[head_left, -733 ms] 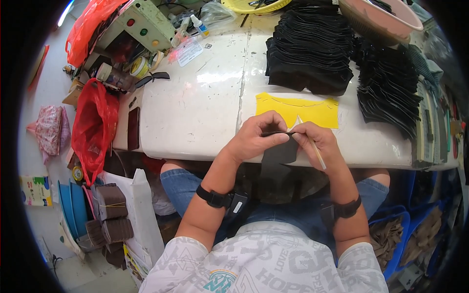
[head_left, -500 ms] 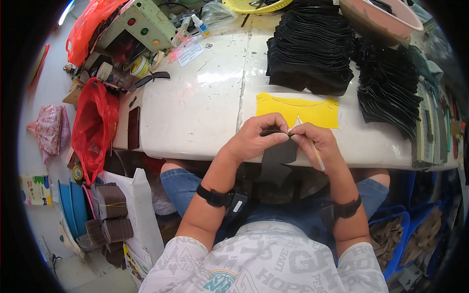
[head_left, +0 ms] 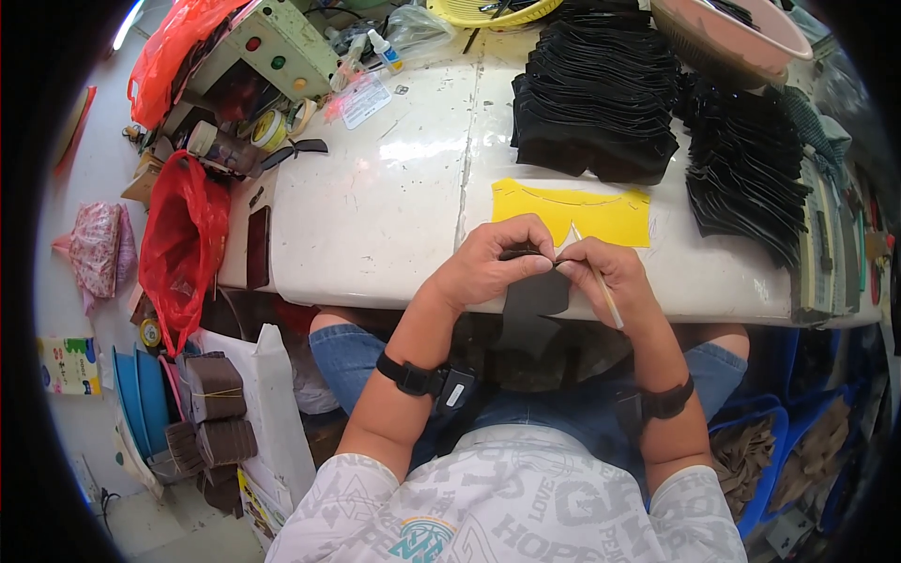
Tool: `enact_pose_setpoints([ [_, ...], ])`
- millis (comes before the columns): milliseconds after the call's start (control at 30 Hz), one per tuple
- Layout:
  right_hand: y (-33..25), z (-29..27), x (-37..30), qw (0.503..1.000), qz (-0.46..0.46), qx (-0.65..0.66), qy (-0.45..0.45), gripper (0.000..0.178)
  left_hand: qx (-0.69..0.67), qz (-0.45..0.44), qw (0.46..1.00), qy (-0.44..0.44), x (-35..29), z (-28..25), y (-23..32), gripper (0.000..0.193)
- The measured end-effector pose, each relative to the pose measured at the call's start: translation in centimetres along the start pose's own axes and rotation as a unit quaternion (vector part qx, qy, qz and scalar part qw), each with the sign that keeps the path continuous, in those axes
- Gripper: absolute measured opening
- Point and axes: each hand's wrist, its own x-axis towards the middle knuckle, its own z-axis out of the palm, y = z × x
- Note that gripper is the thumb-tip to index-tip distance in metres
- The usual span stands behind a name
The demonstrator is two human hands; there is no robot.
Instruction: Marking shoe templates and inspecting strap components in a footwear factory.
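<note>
workshop | worn white workbench (head_left: 375, 230) | stacked black cut pieces (head_left: 596, 108) | push-button control box (head_left: 296, 47)

- A dark grey, flexible sheet piece (head_left: 540, 293) is hanging below the fingertips of the left hand (head_left: 502, 255) and right hand (head_left: 605, 272), which are pinching its upper edge close together.
- Its top is showing a blackish, folded-looking strip inside the left hand; the fingers are hiding the rest.
- A thin, pale, straight stick (head_left: 607, 297) is slanting across the right hand, its narrow tip pointing up and leftward, its lower end sticking out rightward.
</note>
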Motion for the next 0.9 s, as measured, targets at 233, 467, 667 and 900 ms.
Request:
enact_pose_setpoints([
  [233, -0.1, 0.0, 0.0, 1.000, 0.016, -0.004, 0.008, 0.006, -0.018, -0.026, 0.999, 0.012, -0.1, 0.4, 0.3, 0.008],
  [467, -0.5, -0.1, 0.0, 0.999, 0.021, 0.028, 0.011, 0.005, -0.035, -0.033, 0.998, 0.043, -0.3, 0.2, -0.1, 0.010],
  [667, -0.2, -0.5, -0.2, 0.991, 0.061, 0.111, 0.045, 0.006, -0.084, -0.017, 0.994, 0.072, -0.2, 0.5, -0.1, 0.011],
  [900, -0.4, -0.5, -0.2, 0.992, 0.059, 0.101, 0.041, 0.007, -0.128, -0.011, 0.986, 0.102, -0.2, 0.4, -1.2, 0.010],
])
